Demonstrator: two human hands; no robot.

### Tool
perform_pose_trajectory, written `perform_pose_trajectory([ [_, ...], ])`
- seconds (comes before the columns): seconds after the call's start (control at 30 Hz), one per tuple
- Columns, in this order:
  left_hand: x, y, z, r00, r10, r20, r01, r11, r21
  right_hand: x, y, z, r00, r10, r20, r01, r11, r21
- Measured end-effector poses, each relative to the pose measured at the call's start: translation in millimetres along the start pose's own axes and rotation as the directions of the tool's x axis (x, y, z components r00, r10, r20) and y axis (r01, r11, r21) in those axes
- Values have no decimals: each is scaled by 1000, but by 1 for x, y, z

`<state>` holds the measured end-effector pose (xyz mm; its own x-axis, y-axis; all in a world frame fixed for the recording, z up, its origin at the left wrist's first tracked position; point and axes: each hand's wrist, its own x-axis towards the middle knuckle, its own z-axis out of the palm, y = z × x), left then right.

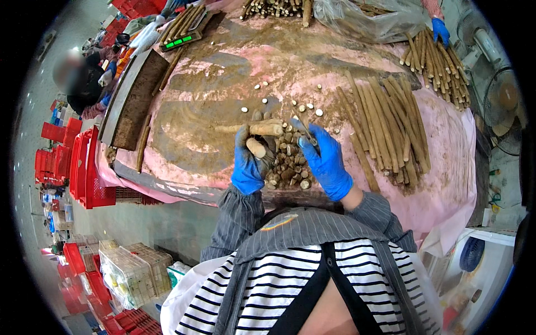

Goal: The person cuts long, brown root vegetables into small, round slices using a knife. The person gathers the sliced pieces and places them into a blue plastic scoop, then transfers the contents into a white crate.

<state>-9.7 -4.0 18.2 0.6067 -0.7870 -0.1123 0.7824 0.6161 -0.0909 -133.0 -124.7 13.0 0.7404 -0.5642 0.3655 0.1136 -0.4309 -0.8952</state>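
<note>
My left hand [248, 167], in a soiled blue glove, is closed on pale brown root sticks [265, 129], one lying crosswise and one with a pale cut end [255, 147] toward me. My right hand [322, 164], also blue-gloved, grips a small knife [301, 127], its blade just right of the crosswise root's end. Between and beneath my hands lies a heap of short root ends [287, 173], with several white cut slices [319, 112] scattered beyond it on the dirt-smeared pink sheet [446, 167].
Long roots [391, 134] lie to my right. A metal tray [125, 100], a scale [180, 41] and red crates [84, 167] are at left. A co-worker [84, 95] is at left; another's gloved hand [439, 30] is on roots at back right. Fans [502, 106] stand at right.
</note>
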Motion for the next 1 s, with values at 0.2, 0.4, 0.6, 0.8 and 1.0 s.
perform_pose_trajectory([
  [0.2,2,8,-18,995,-60,86,61,998,-10,-6,-2,-2,937,-329,113,346,843,-413],
  [0.4,2,7,-23,994,73,78,-83,989,126,-6,-8,0,968,-202,148,246,872,-423],
  [0.6,3,23,-41,995,98,20,-98,995,-13,-11,1,8,975,-188,122,219,914,-342],
  [0.8,-8,10,-33,984,162,75,-178,922,343,-12,5,14,996,-17,91,41,961,-275],
  [1.0,-7,7,-19,977,193,92,-214,859,465,-13,7,12,999,37,4,-35,981,-192],
])
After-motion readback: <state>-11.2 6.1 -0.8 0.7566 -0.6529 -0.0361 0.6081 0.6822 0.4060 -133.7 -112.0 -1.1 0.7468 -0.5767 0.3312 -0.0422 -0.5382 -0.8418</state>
